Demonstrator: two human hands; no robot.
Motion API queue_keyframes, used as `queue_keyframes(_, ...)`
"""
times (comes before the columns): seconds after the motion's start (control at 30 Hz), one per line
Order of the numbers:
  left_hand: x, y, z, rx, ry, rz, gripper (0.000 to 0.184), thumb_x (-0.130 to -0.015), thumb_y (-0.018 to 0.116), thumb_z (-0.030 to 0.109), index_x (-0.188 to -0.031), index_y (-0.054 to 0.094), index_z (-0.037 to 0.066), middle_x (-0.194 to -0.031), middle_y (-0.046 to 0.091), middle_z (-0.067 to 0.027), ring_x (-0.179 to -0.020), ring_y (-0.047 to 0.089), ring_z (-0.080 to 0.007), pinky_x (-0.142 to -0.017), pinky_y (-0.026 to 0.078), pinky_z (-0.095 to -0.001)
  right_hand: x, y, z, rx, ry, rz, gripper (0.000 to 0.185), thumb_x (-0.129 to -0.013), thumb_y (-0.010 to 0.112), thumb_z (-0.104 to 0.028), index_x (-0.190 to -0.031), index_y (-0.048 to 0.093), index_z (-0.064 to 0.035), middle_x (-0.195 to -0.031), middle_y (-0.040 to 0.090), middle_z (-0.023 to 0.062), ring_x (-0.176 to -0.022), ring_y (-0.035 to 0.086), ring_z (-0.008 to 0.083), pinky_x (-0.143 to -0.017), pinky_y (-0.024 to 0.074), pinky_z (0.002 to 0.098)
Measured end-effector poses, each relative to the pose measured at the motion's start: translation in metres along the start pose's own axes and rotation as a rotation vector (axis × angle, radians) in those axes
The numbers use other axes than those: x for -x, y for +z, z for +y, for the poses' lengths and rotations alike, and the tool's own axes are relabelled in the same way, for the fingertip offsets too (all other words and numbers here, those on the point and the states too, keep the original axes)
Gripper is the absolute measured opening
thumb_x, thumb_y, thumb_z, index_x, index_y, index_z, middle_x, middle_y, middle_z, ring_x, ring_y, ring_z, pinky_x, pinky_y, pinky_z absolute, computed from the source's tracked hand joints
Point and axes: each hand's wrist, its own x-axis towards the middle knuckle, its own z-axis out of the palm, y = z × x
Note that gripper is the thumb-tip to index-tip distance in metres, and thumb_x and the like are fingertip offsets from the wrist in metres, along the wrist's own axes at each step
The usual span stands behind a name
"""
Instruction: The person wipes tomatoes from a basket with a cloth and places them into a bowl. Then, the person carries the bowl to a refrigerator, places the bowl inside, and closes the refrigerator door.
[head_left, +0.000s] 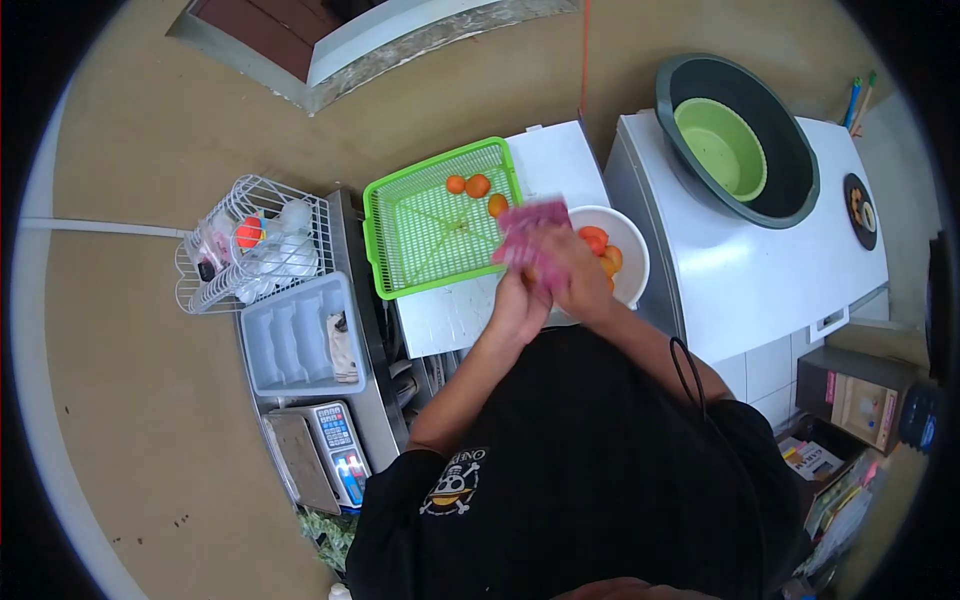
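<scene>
A pink cloth [540, 214], smeared by motion, is gripped in my right hand [578, 270]. My left hand [518, 308] is closed just below it, against the cloth. Between the two hands a small orange patch shows, which looks like a tomato mostly covered by cloth and fingers. Right beside my right hand stands a white bowl [634, 262] holding several red-orange tomatoes [594, 240]. To the left, a green plastic basket [376, 250] has three tomatoes [478, 186] near its right side.
The basket and bowl rest on a white table [440, 325]. At the right, a dark tub [795, 190] with a light green basin [715, 145] sits on a white surface. On the left are a wire rack [322, 225], a grey cutlery tray [295, 382] and a scale [340, 450].
</scene>
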Motion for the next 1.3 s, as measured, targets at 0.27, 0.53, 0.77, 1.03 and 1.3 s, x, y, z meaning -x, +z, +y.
queue_keyframes(0.27,0.001,-0.012,0.008,0.149,-0.089,-0.126,0.044,-0.097,0.034,0.038,-0.129,0.044,0.01,-0.126,0.052,-0.0079,-0.118,0.049,-0.0236,-0.1,0.039,-0.0415,0.013,0.001,-0.003,0.061,-0.141,-0.113,0.05,-0.07,0.055,-0.005,-0.12,0.054,-0.0054,-0.127,0.052,0.0141,-0.121,0.046,0.0334,-0.102,0.0347,0.0446)
queue_keyframes(0.53,0.017,0.012,0.021,0.102,-0.067,0.033,0.04,-0.095,0.042,0.034,-0.124,0.045,0.006,-0.115,0.055,-0.0095,-0.103,0.054,-0.0191,-0.091,0.043,-0.0352,0.013,-0.005,-0.011,-0.023,-0.102,0.034,0.041,-0.076,0.054,-0.005,-0.117,0.056,-0.0025,-0.117,0.057,0.0173,-0.114,0.051,0.0352,-0.099,0.0373,0.0425)
queue_keyframes(0.77,0.02,-0.008,0.016,0.07,-0.018,-0.065,0.04,-0.093,0.04,0.027,-0.127,0.043,0.006,-0.118,0.055,-0.0091,-0.116,0.049,-0.0192,-0.103,0.037,-0.0349,0.015,-0.003,-0.016,0.068,-0.194,-0.022,0.037,-0.08,0.052,-0.009,-0.116,0.056,-0.0021,-0.118,0.058,0.0143,-0.109,0.055,0.0343,-0.095,0.0404,0.0413)
queue_keyframes(1.03,0.001,0.0,0.005,0.172,-0.096,-0.102,0.041,-0.095,0.038,0.036,-0.125,0.046,0.01,-0.124,0.053,-0.0075,-0.116,0.05,-0.0242,-0.1,0.039,-0.0412,0.015,-0.005,-0.004,0.046,-0.173,0.073,0.037,-0.078,0.05,-0.005,-0.115,0.055,-0.0026,-0.114,0.058,0.0167,-0.107,0.054,0.0382,-0.094,0.0413,0.0444)
queue_keyframes(1.3,-0.028,-0.011,-0.015,-1.013,0.376,-0.266,0.034,-0.085,0.061,0.016,-0.114,0.047,0.004,-0.108,0.054,-0.0076,-0.099,0.054,-0.0198,-0.084,0.044,-0.0332,0.024,-0.064,0.041,-0.384,0.669,0.611,0.019,-0.089,0.051,-0.006,-0.105,0.059,0.0011,-0.091,0.063,0.0048,-0.082,0.056,0.0102,-0.074,0.0454,0.0245)
